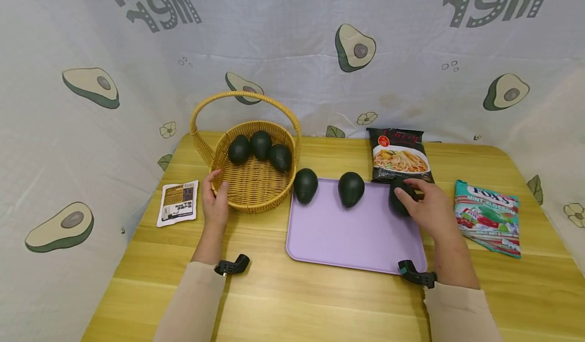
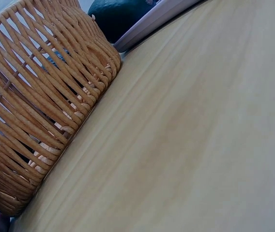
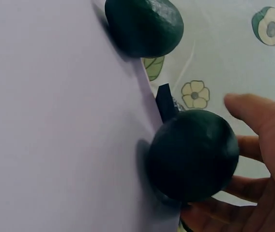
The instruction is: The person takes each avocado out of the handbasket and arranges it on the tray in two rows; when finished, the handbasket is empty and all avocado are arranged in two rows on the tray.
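Observation:
A yellow wicker basket [image 1: 256, 207] with a tall arched handle holds three dark green avocados [image 1: 261, 145]. My left hand [image 1: 216, 205] grips the basket's near left rim, thumb toward the inside. In the left wrist view the woven wall [image 2: 45, 92] fills the upper left, and most of that hand is hidden. Three more avocados [image 1: 351, 189] stand in a row along the far edge of a lilac tray [image 1: 347, 235]. Around the rightmost avocado [image 3: 193, 154] my right hand [image 1: 429, 207] is spread, its fingers behind it and its thumb lifted off its surface in the right wrist view.
A black noodle packet [image 1: 399, 154] lies behind the tray's right end. To the right is a teal Fox's candy bag [image 1: 488, 217]. A small white-and-brown sachet [image 1: 178, 203] lies left of the basket. Behind the wooden table [image 1: 292, 301] hangs an avocado-print curtain [image 1: 292, 37].

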Action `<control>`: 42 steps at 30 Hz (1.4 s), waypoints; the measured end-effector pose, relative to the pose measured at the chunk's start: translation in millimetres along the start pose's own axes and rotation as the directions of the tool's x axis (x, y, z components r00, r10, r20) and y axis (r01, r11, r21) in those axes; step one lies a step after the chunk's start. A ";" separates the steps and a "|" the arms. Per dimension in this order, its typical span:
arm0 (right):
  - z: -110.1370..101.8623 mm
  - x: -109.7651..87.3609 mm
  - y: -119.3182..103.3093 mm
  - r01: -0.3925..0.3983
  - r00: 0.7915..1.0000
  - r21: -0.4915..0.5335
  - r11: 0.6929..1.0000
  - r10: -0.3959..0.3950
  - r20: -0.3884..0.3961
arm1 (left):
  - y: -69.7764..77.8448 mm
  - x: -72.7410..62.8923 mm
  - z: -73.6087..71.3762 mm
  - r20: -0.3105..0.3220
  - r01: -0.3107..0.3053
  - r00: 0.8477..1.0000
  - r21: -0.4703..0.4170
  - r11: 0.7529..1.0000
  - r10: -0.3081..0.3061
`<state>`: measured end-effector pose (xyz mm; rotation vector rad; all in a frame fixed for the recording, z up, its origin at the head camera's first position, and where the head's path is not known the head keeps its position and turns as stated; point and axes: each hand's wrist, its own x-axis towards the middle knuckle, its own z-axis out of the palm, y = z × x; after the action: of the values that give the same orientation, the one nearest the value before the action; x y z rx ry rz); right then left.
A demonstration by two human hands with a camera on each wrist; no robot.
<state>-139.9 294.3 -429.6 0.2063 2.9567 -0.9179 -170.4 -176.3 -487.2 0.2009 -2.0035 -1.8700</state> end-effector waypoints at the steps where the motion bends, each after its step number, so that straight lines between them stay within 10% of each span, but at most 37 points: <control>1: -0.9 -0.4 -0.6 -0.008 1.000 0.000 1.000 0.008 0.020 | 0.3 -0.1 0.2 -0.001 -0.002 1.000 0.000 1.000 0.002; 9: -2.3 -3.3 -6.3 -0.092 0.988 0.007 0.996 0.090 0.129 | 1.7 -0.2 1.0 -0.009 -0.022 1.000 0.006 1.000 0.022; 42: 12.3 -0.2 -5.2 -0.032 0.999 -0.050 0.998 0.030 -0.034 | 0.9 -0.4 0.8 -0.006 0.001 1.000 -0.014 1.000 -0.001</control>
<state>-140.4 283.0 -436.7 0.2673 2.9944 -0.8433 -170.2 -175.3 -486.4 0.2033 -1.9860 -1.8822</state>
